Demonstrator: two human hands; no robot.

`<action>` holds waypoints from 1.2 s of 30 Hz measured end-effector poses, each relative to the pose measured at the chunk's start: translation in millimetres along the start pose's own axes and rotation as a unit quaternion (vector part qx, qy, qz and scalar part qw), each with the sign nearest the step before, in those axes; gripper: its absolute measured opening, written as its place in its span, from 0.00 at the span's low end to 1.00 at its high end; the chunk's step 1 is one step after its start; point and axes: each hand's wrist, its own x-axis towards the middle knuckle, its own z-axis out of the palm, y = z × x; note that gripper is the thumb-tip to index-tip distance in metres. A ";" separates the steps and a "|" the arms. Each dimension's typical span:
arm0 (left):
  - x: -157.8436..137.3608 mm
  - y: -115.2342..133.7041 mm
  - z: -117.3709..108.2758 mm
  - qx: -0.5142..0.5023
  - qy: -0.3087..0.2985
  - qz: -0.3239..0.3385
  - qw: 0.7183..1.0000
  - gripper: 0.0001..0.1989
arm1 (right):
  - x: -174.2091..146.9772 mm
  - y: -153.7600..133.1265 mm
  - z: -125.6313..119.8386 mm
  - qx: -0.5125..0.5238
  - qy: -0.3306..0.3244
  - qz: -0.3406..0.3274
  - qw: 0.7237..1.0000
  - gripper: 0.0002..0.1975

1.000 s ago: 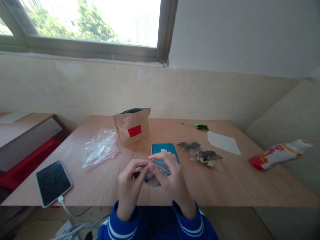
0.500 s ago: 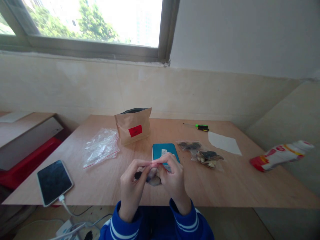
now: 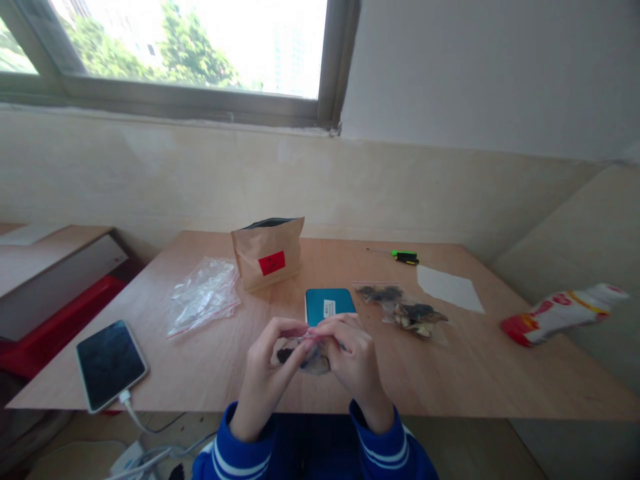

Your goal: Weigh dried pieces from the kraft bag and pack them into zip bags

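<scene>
A small clear zip bag [image 3: 316, 363] with dark and pale dried pieces inside hangs from my fingers above the table's near part. My left hand [image 3: 273, 365] pinches its top edge with thumb and forefinger. Close beside it, my right hand [image 3: 353, 352] pinches the same edge, the fingertips of both hands nearly meeting. Part of the bag is hidden behind the fingers. Just beyond lies a flat teal device [image 3: 327, 303] with a white label, partly covered by my right hand. To its right rest two filled zip bags, one of dark pieces [image 3: 380, 292] and one of mixed pieces [image 3: 419, 319].
A brown paper pouch [image 3: 269, 259] stands open at the back. Clear plastic bags [image 3: 206, 297] lie left of it, and a phone [image 3: 112, 365] on a cable is nearer. Screwdrivers [image 3: 406, 257], white paper [image 3: 450, 288] and a tilted bottle [image 3: 563, 315] are on the right.
My right hand has shifted slightly right and down, and my left hand a little right. Both still pinch the bag's top edge, and more of the bag's left side shows.
</scene>
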 end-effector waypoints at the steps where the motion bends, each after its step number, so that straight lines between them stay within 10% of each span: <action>1: 0.6 0.1 0.2 0.006 0.006 0.009 1.000 0.01 | 0.5 -0.7 0.1 -0.012 -0.002 -0.005 1.000 0.11; 10: 1.0 -12.2 -9.6 0.024 0.050 0.043 0.998 0.04 | 5.5 -6.0 -3.9 0.042 -0.103 0.014 0.994 0.10; 26: 4.8 -6.5 -0.5 0.079 0.036 0.078 0.993 0.05 | -3.5 -5.8 10.8 -0.035 0.013 -0.006 0.999 0.13; 36: 7.2 -18.8 -8.9 0.125 0.108 0.056 0.985 0.04 | -4.4 7.1 5.7 -0.024 -0.072 0.026 0.997 0.08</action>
